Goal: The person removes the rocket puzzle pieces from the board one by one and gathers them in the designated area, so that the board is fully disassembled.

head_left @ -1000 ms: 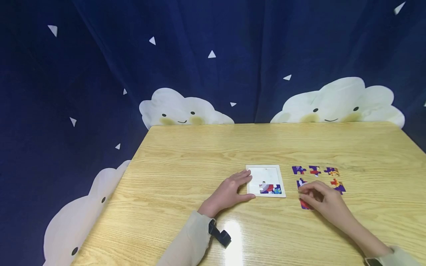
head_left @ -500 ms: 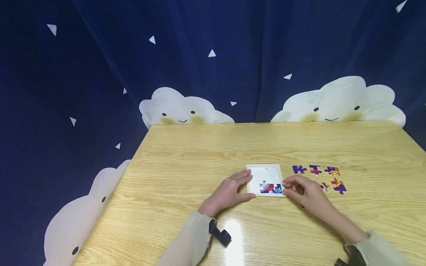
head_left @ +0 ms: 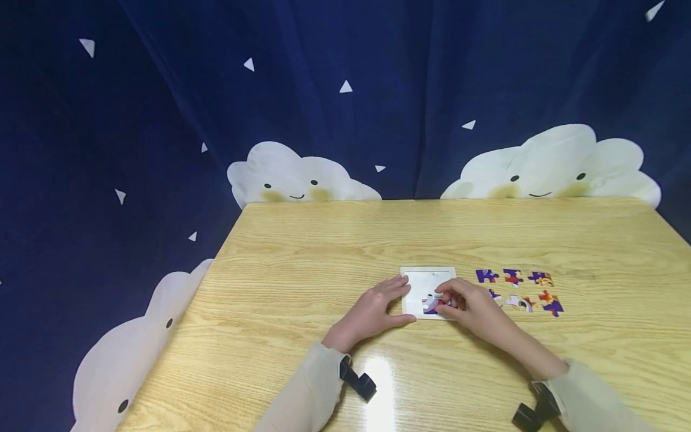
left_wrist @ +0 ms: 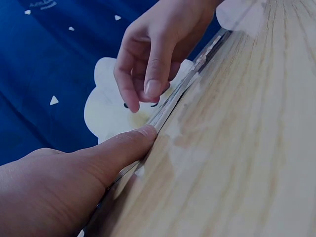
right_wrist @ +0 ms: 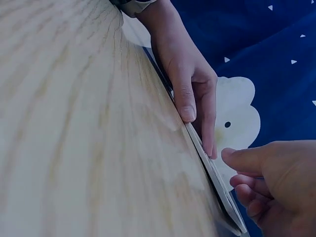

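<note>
A square white puzzle tray (head_left: 428,269) lies on the table, with joined purple, grey and red pieces (head_left: 429,305) along its near side. At its left side rests my left hand (head_left: 372,309), thumb at the near edge and fingers reaching onto the rim. My right hand (head_left: 475,306) is over the tray's near right part, thumb and forefinger pinching a puzzle piece (head_left: 438,295) that the fingers mostly hide. In the right wrist view, the left thumb (right_wrist: 186,111) presses on the tray's edge (right_wrist: 215,175), and the right fingers (right_wrist: 252,190) are curled beside it.
Right of the tray lie loose jigsaw pieces in two rows, among them a purple one (head_left: 487,276), a red and purple one (head_left: 513,276) and an orange and purple one (head_left: 552,304). A dark blue curtain (head_left: 399,108) with clouds hangs behind the wooden table (head_left: 324,240).
My right hand has moved left from the loose pieces to over the tray, taking the nearest, reddish piece from the group. My left hand has stayed at the tray's left side.
</note>
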The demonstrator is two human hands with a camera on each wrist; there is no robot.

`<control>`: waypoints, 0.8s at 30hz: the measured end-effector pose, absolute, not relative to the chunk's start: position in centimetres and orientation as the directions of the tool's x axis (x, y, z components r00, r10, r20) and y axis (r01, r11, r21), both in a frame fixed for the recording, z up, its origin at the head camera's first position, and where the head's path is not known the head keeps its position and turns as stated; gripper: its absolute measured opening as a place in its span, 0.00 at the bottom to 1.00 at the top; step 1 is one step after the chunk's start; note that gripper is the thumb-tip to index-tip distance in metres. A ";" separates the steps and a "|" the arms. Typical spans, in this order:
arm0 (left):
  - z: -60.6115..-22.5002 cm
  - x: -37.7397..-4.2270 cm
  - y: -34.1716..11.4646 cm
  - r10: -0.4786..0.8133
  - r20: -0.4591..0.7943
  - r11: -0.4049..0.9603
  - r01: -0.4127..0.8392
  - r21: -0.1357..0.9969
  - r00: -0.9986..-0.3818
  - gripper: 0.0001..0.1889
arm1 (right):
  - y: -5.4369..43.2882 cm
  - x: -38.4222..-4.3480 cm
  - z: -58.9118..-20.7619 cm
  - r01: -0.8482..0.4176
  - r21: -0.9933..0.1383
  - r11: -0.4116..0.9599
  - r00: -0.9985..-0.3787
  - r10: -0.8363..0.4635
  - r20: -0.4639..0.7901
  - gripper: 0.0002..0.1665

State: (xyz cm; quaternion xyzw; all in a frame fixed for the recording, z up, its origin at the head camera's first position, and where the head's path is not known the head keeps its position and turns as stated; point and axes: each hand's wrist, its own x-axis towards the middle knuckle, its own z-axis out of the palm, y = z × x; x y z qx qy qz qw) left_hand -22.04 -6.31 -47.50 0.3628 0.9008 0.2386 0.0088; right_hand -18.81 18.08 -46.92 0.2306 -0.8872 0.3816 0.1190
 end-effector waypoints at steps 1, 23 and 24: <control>-47.5 -22.0 -6.3 0.658 0.159 0.623 0.650 0.435 -0.736 0.35 | 18.0 -18.8 -46.9 -0.499 -0.625 0.600 -0.866 -0.323 0.382 0.14; -47.5 -22.0 -6.3 0.661 0.155 0.621 0.652 0.435 -0.734 0.35 | 17.8 -19.3 -46.0 -0.469 -0.513 0.718 -0.878 -0.440 0.187 0.21; -47.5 -22.0 -6.3 0.661 0.154 0.622 0.651 0.435 -0.734 0.35 | 17.8 -19.3 -45.9 -0.474 -0.509 0.719 -0.875 -0.448 0.183 0.20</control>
